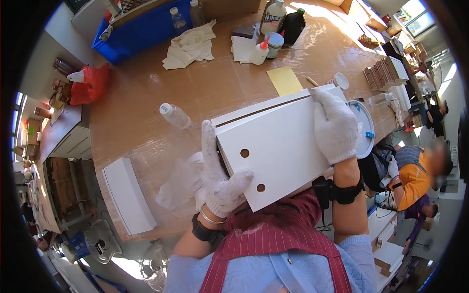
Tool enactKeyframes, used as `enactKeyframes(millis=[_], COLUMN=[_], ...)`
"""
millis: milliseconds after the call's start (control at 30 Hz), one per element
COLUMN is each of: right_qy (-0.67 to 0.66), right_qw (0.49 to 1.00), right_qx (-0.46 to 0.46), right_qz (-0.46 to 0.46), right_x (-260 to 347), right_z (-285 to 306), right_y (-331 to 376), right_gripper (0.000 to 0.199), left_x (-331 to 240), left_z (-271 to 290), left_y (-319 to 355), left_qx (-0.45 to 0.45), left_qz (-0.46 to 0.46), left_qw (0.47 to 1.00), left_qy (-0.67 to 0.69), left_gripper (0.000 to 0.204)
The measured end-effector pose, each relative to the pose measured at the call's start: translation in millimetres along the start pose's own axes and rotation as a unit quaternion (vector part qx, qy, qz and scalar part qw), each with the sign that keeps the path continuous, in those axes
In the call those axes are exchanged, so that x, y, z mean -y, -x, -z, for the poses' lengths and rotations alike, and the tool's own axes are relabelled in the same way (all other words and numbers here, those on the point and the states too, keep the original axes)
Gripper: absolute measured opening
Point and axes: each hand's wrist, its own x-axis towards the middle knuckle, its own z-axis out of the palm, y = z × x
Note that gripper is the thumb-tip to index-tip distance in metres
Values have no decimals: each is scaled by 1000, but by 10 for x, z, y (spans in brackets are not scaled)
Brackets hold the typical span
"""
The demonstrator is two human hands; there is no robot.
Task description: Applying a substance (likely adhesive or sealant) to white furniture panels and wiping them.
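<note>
Both my hands wear white knitted gloves. Between them I hold a white rectangular panel [288,151] with two round holes near its left end, tilted above the table's near edge. A dark gap runs along its far side, with another white strip behind it; whether this is one hollow piece or two stacked panels I cannot tell. My left hand [221,183] grips the left end, thumb over the front face and fingers along the edge. My right hand [336,128] is closed over the far right corner, its fingertips partly hidden.
On the brown table [141,88] lie a white bottle [175,115], a crumpled cloth [183,180], a white board [129,196] and yellow paper [285,80]. A round white lid [364,132] sits beside my right hand. Farther back are bottles [293,27] and a blue bin [141,34]. People work at right.
</note>
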Motion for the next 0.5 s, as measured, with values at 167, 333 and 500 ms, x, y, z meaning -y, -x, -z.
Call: enactKeyframes(millis=[167, 333, 500], right_qy=[31, -181, -114], right_qw=[991, 972, 942], right_qx=[-29, 129, 263], right_qz=[-128, 76, 176], right_x=[-742, 310, 557], right_z=[457, 790, 605], right_y=[288, 615, 661], right_gripper=[24, 28, 32], left_x=[-56, 23, 79], left_z=[-106, -66, -28], left_y=[14, 43, 75], left_qx=[-8, 9, -40], left_qz=[20, 9, -3], left_qw=[999, 1000, 995], left_qy=[42, 16, -91], left_gripper=[114, 111, 102])
